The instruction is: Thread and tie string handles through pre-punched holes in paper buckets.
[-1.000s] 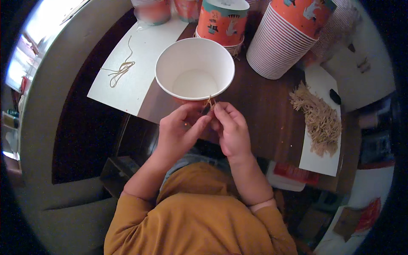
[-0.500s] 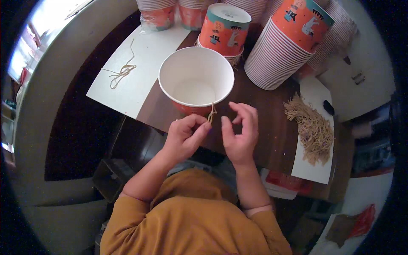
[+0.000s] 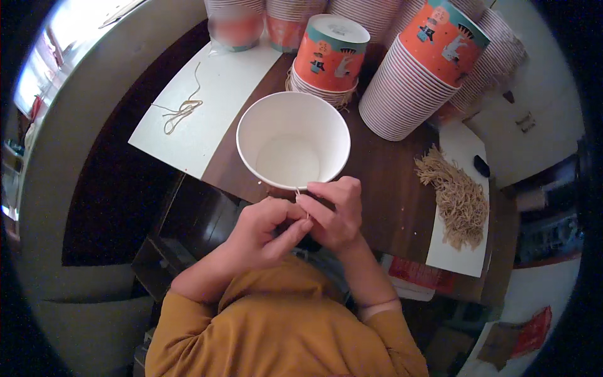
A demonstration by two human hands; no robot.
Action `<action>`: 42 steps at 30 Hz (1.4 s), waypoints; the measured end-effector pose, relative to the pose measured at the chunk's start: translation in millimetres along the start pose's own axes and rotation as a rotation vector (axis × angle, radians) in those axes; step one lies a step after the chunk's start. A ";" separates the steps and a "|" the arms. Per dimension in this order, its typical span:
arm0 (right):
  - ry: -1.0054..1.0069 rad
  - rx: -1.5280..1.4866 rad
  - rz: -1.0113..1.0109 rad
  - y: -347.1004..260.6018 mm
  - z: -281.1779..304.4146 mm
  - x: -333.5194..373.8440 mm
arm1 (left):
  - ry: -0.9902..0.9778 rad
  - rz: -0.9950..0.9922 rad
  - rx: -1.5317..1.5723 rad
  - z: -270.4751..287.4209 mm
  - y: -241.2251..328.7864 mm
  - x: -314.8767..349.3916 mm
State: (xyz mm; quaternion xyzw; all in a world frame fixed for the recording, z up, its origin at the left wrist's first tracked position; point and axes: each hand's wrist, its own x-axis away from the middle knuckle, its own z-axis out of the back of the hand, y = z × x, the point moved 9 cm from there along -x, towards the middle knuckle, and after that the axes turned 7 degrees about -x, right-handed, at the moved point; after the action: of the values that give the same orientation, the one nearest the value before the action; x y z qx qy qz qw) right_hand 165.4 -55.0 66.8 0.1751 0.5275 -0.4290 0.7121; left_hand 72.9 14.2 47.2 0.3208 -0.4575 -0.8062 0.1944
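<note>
A white paper cup [image 3: 293, 138] stands open on the dark wooden table [image 3: 383, 188], just beyond my hands. My left hand [image 3: 264, 229] and my right hand [image 3: 336, 213] meet at the cup's near rim. Both pinch a thin tan string [image 3: 300, 200] between thumb and fingers, right at the rim. The string's lower part is hidden by my fingers.
Stacks of orange printed paper cups [image 3: 427, 69] and an upturned stack [image 3: 328, 53] stand behind the cup. A heap of tan strings [image 3: 455, 201] lies on a white sheet at the right. A loose string [image 3: 182, 110] lies on a white sheet [image 3: 207, 125] at the left.
My hands have closed together over the string at the rim; the right fingers, spread before, now pinch it. The string no longer stands up between them.
</note>
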 end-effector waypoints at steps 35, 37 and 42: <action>-0.399 -0.648 -0.652 32.2 27.5 -55.7 | -0.381 0.156 0.168 16.5 40.4 -62.9; -0.519 -0.676 -0.929 41.9 15.4 -54.5 | -0.476 0.112 0.045 8.0 48.9 -74.7; -0.228 -0.788 -0.851 111.4 60.4 -81.4 | -0.426 0.132 0.074 38.0 46.2 -111.8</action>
State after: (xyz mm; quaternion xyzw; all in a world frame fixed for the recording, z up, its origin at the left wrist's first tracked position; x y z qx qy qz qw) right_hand 284.2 0.9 140.6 -0.3769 0.5909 -0.4648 0.5411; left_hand 127.8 82.0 139.3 0.1193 -0.5377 -0.8239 0.1339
